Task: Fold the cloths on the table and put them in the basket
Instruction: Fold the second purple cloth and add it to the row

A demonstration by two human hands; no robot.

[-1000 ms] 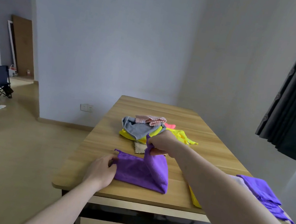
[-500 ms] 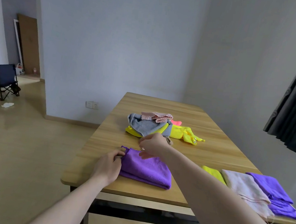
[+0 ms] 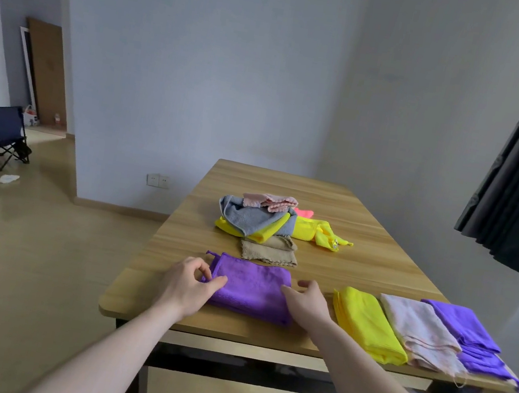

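Pressing the folded purple cloth [image 3: 250, 288] flat near the bench [image 3: 377, 259] front edge, the left hand [image 3: 190, 282] pinches its left edge while the right hand [image 3: 308, 301] rests loose-fingered alongside. Squaring the corners would help; no basket shows.
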